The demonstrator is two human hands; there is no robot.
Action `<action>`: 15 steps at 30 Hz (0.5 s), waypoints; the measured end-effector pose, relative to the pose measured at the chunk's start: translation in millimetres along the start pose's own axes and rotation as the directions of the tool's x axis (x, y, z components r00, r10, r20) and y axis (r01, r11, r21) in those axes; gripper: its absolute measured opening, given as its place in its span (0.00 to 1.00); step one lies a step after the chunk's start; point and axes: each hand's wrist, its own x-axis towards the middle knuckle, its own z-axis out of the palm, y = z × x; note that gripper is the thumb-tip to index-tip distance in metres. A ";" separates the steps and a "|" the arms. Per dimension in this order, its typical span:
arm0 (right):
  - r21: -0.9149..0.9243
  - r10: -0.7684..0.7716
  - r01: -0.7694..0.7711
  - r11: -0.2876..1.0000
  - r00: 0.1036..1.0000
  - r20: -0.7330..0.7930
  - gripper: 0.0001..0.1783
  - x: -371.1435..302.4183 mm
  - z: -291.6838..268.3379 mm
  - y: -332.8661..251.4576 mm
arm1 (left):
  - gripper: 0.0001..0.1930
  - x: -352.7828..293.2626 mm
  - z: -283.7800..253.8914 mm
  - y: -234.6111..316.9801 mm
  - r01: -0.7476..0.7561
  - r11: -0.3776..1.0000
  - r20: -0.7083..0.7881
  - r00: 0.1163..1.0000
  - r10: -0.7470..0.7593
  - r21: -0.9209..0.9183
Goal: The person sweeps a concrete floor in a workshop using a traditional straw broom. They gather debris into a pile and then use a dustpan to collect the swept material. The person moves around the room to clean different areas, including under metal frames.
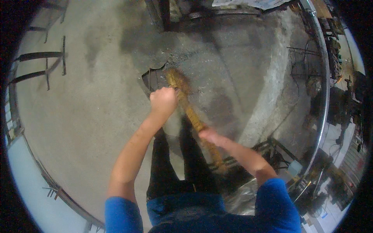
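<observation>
My left hand [164, 101] is closed in a fist at the handle end of a dark dustpan [157, 79], whose open side faces away from me on the concrete floor. My right hand [210, 136], lower and to the right, grips the yellow-brown handle of a straw broom [191, 112]. Blurred by motion, the broom's bristles [185, 84] meet the floor at the right side of the pan. Small shiny scraps and dark dust [180, 58] lie scattered just beyond the pan. The dustpan's handle is hidden inside my left fist.
Dark metal frames [42, 56] stand at the far left. A dark post [163, 15] rises at the top. On the right, a long shiny pipe [325, 77] curves past cluttered equipment. Beside my right leg is a dark metal frame [268, 151]. A pale wall [35, 182] runs along the lower left.
</observation>
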 end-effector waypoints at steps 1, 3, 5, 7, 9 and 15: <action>0.073 -0.082 0.080 0.994 0.996 0.021 0.29 1.3 6.4 9.5 | 0.12 0.0 1.3 -3.7 -0.016 1.000 -0.007 1.000 0.016 -0.001; 0.116 -0.044 0.034 0.993 0.995 0.086 0.30 -7.0 9.8 15.5 | 0.13 -3.0 3.0 -16.0 0.022 1.000 -0.041 0.999 -0.022 -0.002; 0.072 0.043 -0.053 0.996 0.990 0.135 0.33 -24.7 16.5 7.5 | 0.13 -16.4 1.3 -29.5 0.077 0.997 -0.042 0.996 -0.077 0.000; 0.030 0.002 -0.006 1.000 0.990 0.142 0.33 -33.9 16.7 16.4 | 0.14 -23.3 -5.8 -39.1 0.124 0.992 -0.020 0.992 -0.124 0.008; -0.161 0.003 0.012 0.987 0.996 0.094 0.35 -43.5 17.0 17.5 | 0.15 -29.7 -8.0 -45.5 0.132 0.991 -0.086 0.988 -0.129 0.029; -0.817 -0.236 0.243 0.522 0.962 0.135 0.31 -68.8 -6.2 23.7 | 0.14 -32.6 -26.1 -57.4 0.199 0.979 -0.070 0.977 -0.201 -0.037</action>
